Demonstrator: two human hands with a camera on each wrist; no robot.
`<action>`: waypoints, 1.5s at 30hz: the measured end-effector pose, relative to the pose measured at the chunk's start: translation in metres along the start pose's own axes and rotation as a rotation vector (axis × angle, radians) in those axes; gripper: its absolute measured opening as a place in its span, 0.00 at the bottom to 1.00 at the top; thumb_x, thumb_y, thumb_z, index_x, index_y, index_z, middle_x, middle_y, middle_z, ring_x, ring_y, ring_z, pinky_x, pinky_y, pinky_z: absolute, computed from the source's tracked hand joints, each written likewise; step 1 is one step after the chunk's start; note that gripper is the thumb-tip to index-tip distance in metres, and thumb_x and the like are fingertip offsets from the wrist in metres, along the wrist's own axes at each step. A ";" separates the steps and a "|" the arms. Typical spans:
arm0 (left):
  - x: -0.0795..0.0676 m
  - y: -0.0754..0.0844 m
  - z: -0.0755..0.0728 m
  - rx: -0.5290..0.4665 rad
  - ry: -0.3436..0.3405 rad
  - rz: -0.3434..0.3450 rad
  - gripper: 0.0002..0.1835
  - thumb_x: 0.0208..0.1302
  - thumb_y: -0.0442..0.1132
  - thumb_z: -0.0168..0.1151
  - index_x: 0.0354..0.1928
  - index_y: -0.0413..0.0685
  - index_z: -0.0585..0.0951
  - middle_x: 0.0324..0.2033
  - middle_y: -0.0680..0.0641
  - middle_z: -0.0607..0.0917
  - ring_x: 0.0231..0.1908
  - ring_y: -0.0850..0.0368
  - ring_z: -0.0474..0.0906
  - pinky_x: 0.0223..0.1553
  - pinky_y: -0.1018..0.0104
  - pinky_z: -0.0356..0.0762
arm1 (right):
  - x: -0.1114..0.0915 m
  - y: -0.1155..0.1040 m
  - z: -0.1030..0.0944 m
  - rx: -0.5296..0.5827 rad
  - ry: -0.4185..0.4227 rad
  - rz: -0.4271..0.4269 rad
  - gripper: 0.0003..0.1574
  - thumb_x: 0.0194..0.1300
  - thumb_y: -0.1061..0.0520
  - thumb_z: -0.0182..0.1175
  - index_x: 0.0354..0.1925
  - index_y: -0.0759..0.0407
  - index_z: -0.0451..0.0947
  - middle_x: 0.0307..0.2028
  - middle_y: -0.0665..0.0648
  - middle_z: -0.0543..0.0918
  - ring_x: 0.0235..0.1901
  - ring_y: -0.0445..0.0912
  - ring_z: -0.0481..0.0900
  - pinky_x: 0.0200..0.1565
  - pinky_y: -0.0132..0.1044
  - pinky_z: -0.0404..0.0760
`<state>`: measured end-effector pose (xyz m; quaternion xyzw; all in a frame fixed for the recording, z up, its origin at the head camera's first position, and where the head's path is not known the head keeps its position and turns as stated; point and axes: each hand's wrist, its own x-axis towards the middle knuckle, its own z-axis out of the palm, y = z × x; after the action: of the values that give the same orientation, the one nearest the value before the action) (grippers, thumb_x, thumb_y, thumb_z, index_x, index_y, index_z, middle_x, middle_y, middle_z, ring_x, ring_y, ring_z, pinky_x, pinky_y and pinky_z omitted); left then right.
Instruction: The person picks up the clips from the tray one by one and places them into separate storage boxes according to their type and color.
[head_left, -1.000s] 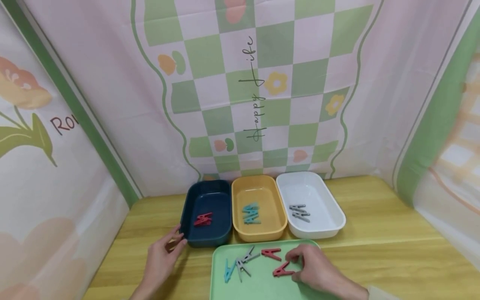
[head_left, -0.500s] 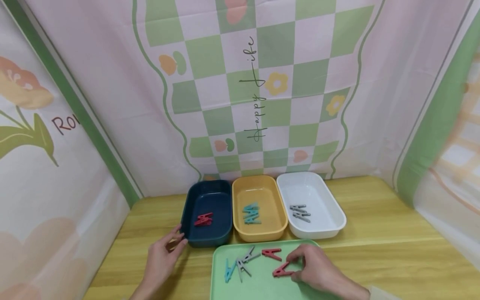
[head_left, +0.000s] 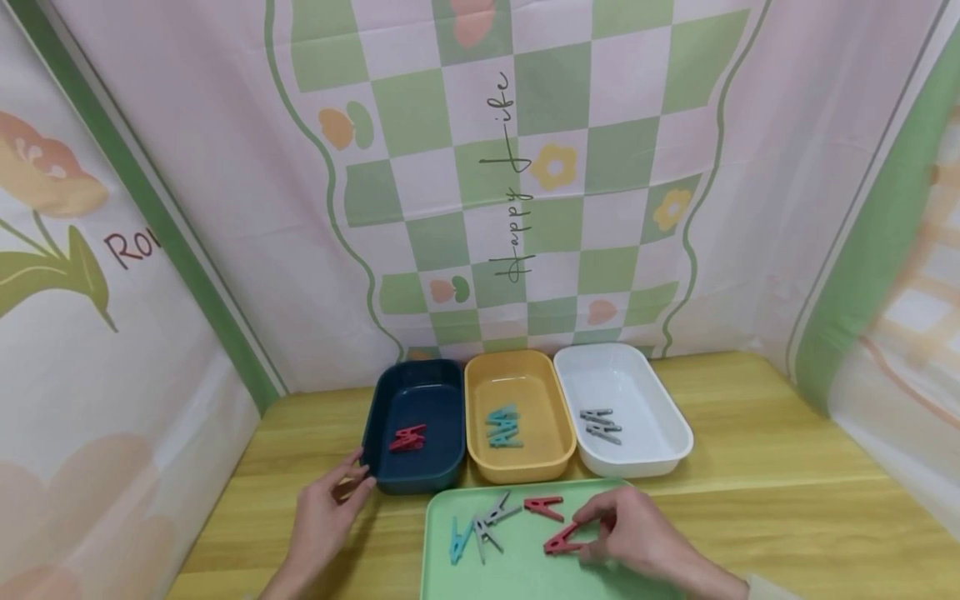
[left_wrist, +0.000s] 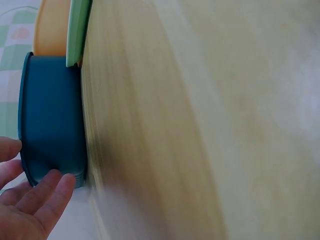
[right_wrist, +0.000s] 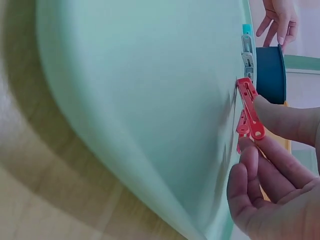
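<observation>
My right hand (head_left: 637, 529) is over the green tray (head_left: 438, 575), its thumb and fingers pinching a red clothespin (right_wrist: 251, 110) by its spread handle ends. Another red clothespin (head_left: 543, 507) lies just behind it on the tray. To the left on the same tray are two grey clothespins (head_left: 487, 532), overlapping, and a light-blue clothespin (head_left: 459, 543). My left hand (head_left: 326, 512) touches the near left corner of the navy bin (left_wrist: 52, 115) with its fingers loosely spread. Red clothespins (head_left: 407, 438) lie inside that bin.
Beside the navy bin stand a yellow bin (head_left: 525, 471) with light-blue clothespins (head_left: 503, 427) and a white bin (head_left: 660, 467) with grey clothespins (head_left: 601, 425). All stand in a row behind the green tray on the wooden table (head_left: 780, 467), against a printed curtain (head_left: 480, 208).
The right hand has shifted slightly right and its fingers have closed in on the red clothespin. The left hand stays at the navy bin's corner.
</observation>
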<state>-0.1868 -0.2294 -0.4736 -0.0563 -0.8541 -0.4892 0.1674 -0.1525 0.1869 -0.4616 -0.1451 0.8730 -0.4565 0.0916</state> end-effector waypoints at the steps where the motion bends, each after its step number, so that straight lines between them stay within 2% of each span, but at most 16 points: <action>1: 0.000 0.000 0.000 0.000 0.000 0.001 0.08 0.58 0.34 0.68 0.40 0.43 0.83 0.58 0.46 0.76 0.43 0.52 0.82 0.38 0.71 0.83 | 0.000 0.000 0.000 0.017 0.001 0.004 0.24 0.36 0.59 0.78 0.37 0.55 0.85 0.27 0.51 0.82 0.22 0.43 0.74 0.19 0.32 0.75; 12: -0.001 0.001 -0.001 0.011 -0.007 -0.025 0.09 0.59 0.34 0.67 0.41 0.42 0.83 0.59 0.46 0.75 0.44 0.53 0.82 0.39 0.71 0.83 | -0.003 -0.001 0.000 0.199 -0.012 0.022 0.28 0.37 0.63 0.77 0.41 0.67 0.82 0.32 0.59 0.85 0.31 0.50 0.82 0.30 0.33 0.83; 24: -0.001 -0.002 0.000 0.017 -0.011 -0.029 0.09 0.59 0.34 0.67 0.42 0.44 0.83 0.60 0.47 0.75 0.45 0.53 0.82 0.39 0.71 0.83 | -0.001 -0.004 0.001 0.197 0.020 0.033 0.28 0.38 0.60 0.77 0.41 0.65 0.83 0.32 0.58 0.86 0.29 0.49 0.81 0.30 0.33 0.83; 36: 0.000 -0.001 0.000 0.017 -0.013 -0.044 0.10 0.59 0.34 0.67 0.43 0.45 0.83 0.60 0.48 0.74 0.45 0.53 0.82 0.39 0.72 0.83 | 0.000 -0.025 -0.006 0.207 0.066 0.041 0.26 0.42 0.56 0.77 0.42 0.63 0.83 0.35 0.59 0.86 0.30 0.46 0.79 0.28 0.31 0.79; 45: 0.000 -0.002 -0.001 -0.002 -0.012 -0.007 0.09 0.58 0.33 0.67 0.42 0.44 0.83 0.60 0.47 0.75 0.44 0.54 0.82 0.38 0.72 0.83 | 0.004 -0.037 -0.013 0.266 0.063 0.055 0.25 0.44 0.56 0.76 0.43 0.62 0.84 0.33 0.58 0.85 0.28 0.46 0.75 0.26 0.31 0.77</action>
<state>-0.1872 -0.2312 -0.4747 -0.0561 -0.8548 -0.4903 0.1606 -0.1536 0.1759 -0.4242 -0.0935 0.8108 -0.5699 0.0952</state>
